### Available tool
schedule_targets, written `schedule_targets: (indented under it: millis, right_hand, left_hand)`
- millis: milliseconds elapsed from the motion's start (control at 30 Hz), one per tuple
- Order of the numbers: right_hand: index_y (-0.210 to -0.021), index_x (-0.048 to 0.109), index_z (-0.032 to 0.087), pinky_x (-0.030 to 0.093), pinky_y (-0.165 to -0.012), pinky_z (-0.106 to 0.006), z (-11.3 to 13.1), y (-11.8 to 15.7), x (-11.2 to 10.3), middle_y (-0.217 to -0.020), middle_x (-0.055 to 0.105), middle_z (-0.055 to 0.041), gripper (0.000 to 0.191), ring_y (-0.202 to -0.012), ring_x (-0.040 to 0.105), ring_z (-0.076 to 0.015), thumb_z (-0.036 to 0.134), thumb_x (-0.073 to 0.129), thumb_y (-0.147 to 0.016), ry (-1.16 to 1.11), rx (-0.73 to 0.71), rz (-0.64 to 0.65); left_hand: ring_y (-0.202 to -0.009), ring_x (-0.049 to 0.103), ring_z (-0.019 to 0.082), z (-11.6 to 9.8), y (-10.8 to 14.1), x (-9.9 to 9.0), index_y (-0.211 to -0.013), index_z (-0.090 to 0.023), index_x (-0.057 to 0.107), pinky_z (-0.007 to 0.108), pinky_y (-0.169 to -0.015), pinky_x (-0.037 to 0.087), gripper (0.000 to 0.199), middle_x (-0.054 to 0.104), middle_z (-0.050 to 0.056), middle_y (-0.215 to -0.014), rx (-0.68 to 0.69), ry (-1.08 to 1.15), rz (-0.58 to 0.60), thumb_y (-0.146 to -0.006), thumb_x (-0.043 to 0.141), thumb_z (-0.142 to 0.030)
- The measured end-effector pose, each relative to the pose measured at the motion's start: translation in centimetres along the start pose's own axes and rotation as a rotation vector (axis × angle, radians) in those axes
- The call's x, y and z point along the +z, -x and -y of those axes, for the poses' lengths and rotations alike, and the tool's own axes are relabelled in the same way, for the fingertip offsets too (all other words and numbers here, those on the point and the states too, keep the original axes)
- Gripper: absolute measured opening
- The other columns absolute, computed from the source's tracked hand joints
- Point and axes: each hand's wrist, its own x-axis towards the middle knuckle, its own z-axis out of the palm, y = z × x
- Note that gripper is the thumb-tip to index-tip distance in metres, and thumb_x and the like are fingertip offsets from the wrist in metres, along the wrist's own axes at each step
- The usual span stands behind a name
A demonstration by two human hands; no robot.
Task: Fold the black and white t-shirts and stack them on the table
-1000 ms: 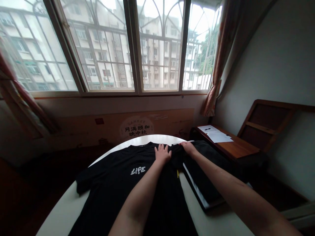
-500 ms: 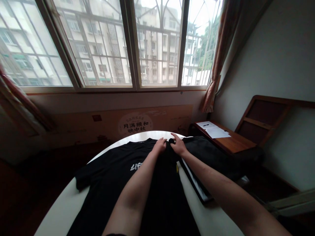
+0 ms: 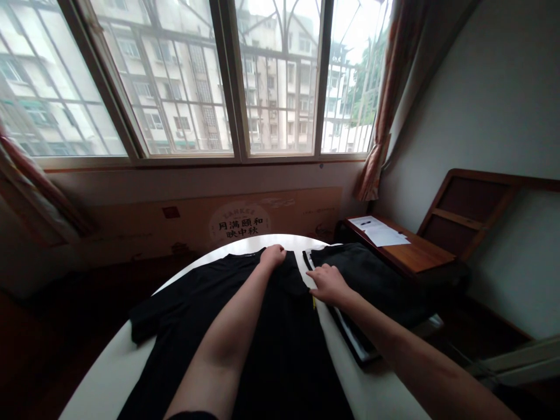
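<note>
A black T-shirt (image 3: 196, 318) lies spread on the white round table (image 3: 102, 373), its collar toward the window and one sleeve out to the left. My left hand (image 3: 275, 255) is closed on the cloth at the shoulder, just right of the collar. My forearm covers the chest of the shirt. At the outer corner of the right sleeve, my right hand (image 3: 329, 284) pinches the edge between thumb and fingers. A small yellow patch (image 3: 314, 303) shows just below that hand.
Folded dark clothes (image 3: 371, 274) with a white layer are stacked at the table's right side. Beyond them stands a wooden side table (image 3: 422, 256) with white papers (image 3: 385, 234). A printed panel (image 3: 297, 216) leans under the barred window (image 3: 280, 87); curtains (image 3: 376, 169) hang at the sides.
My right hand has moved from the shoulder area toward me and rightward, down to the sleeve's corner. My left hand has shifted slightly left along the shoulder, and the right sleeve lies flatter.
</note>
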Motion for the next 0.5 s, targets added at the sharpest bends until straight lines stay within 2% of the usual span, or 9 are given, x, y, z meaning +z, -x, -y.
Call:
schedule_targets:
  millis: [67,167,300,500]
  right_hand:
    - [-0.113,0.07,0.019,0.043,-0.09,-0.043,1.2,0.5,0.4,-0.107,0.073,-0.0127,0.037,-0.107,0.06,-0.0335,0.031,0.07,-0.078,0.128,-0.032,0.01]
    - [-0.102,0.068,0.016,0.041,-0.086,-0.04,2.4,0.5,1.2,-0.1,0.073,-0.0126,0.022,-0.101,0.062,-0.0309,0.024,0.063,-0.083,0.174,-0.04,-0.025]
    - [-0.103,0.066,0.015,0.039,-0.078,-0.037,2.5,0.3,1.9,-0.094,0.074,-0.0119,0.023,-0.09,0.066,-0.0266,0.009,0.05,-0.087,0.181,0.035,-0.045]
    - [-0.099,0.067,0.015,0.039,-0.075,-0.037,2.5,0.7,2.4,-0.095,0.073,-0.0133,0.023,-0.089,0.067,-0.027,0.007,0.048,-0.09,0.182,0.064,-0.008]
  left_hand:
    - [-0.112,0.067,0.028,-1.1,-0.1,0.6,-0.097,-0.017,0.075,0.043,-0.096,0.051,0.035,0.074,0.013,-0.111,-0.038,-0.071,0.016,-0.091,0.064,-0.05]
    - [-0.115,0.065,0.033,-2.3,-0.4,1.5,-0.092,-0.017,0.076,0.041,-0.095,0.051,0.035,0.074,0.018,-0.111,-0.081,-0.144,0.024,-0.087,0.068,-0.051]
    - [-0.111,0.066,0.025,-2.8,-1.4,2.2,-0.105,-0.016,0.071,0.045,-0.097,0.052,0.037,0.072,0.012,-0.116,-0.088,-0.17,0.045,-0.092,0.065,-0.05]
    - [-0.106,0.066,0.022,-2.6,-2.5,3.0,-0.115,-0.016,0.066,0.044,-0.095,0.054,0.036,0.069,0.009,-0.116,-0.047,-0.168,0.021,-0.099,0.056,-0.047]
